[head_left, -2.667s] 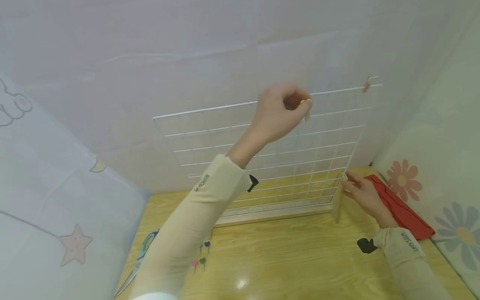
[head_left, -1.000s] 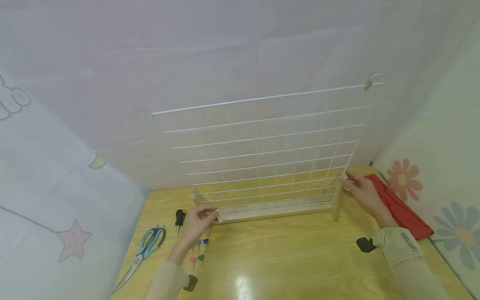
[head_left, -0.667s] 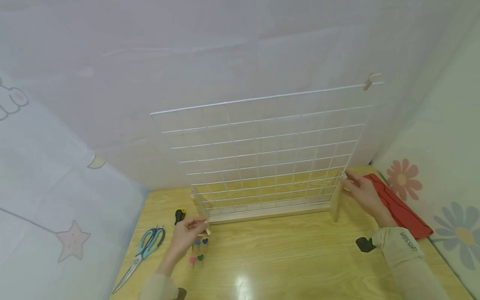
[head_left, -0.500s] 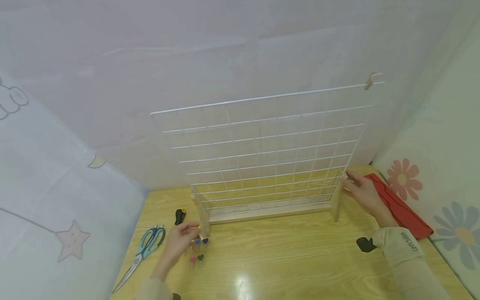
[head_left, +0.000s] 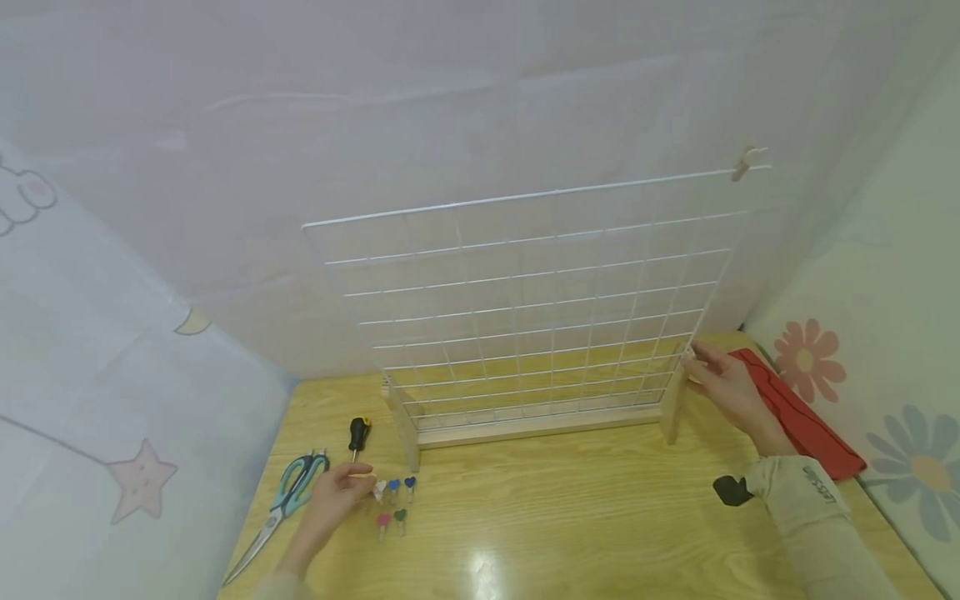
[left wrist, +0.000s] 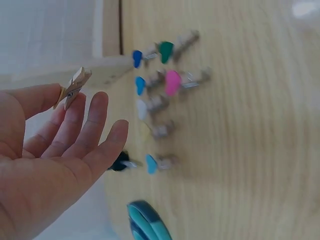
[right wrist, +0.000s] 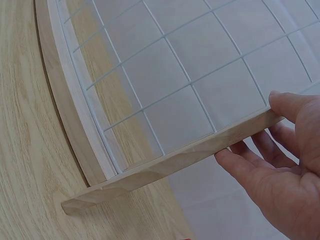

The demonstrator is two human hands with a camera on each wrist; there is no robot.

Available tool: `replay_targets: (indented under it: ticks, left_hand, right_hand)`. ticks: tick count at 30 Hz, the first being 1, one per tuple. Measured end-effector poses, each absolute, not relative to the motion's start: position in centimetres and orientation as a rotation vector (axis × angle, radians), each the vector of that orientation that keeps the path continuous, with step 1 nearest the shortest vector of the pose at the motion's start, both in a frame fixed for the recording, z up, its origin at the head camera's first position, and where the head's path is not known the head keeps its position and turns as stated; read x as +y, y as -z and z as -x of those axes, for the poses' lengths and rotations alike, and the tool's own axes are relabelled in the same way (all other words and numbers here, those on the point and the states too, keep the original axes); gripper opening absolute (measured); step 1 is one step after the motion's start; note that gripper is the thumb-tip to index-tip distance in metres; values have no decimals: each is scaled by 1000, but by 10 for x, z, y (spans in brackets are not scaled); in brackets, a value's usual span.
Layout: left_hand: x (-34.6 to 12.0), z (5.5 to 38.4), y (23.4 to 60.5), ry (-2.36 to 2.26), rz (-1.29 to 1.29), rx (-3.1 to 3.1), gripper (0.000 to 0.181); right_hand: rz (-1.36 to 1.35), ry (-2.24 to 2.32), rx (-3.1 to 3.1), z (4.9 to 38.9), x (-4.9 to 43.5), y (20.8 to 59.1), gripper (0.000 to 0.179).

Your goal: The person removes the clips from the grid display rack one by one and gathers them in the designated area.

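My left hand (head_left: 336, 496) is low on the left, above the table beside a group of small clothespins with coloured hearts. Between its thumb and fingers it pinches a small wooden clothespin (left wrist: 76, 85), yellowish at the thumb end. Several heart clothespins lie on the wood, among them a green one (left wrist: 166, 52) and a pink one (left wrist: 173, 83). My right hand (head_left: 726, 387) grips the upper end of the right wooden leg (right wrist: 165, 167) of a stand. A white wire grid (head_left: 555, 192) stands upright in that stand, with one clothespin (head_left: 742, 165) clipped near its top right corner.
Left of the clothespins lie scissors (head_left: 294, 492) with turquoise handles and a black screwdriver (head_left: 359, 432). A red folded pouch-like item (head_left: 798, 417) lies by the right wall. Printed sheets cover the walls behind and at both sides.
My left hand has come down from the grid's top, past its lower left corner, to the heart clothespins, still pinching a clothespin. The right hand keeps its grip on the leg.
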State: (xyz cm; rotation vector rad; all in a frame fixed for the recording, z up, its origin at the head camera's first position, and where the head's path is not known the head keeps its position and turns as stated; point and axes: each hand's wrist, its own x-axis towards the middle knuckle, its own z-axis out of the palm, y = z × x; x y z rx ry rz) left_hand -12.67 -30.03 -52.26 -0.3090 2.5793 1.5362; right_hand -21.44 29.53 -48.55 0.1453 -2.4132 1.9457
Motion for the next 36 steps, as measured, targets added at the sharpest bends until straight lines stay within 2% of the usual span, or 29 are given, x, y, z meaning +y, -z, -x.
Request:
replay_targets:
  ticks: [11,26,36]
  left_hand:
    - [-328,108,551,-1341,382,2628,36]
    - [-341,106,577,-1203,89,2664,23]
    - [-339,110,585,-1063,55,2752,16]
  right_hand:
    - [-142,-1933,-2436,214,296,486,64]
    - [-147,-1941,-2404,213,295,486,63]
    - [-142,-1973,-2375,214,295,489,65]
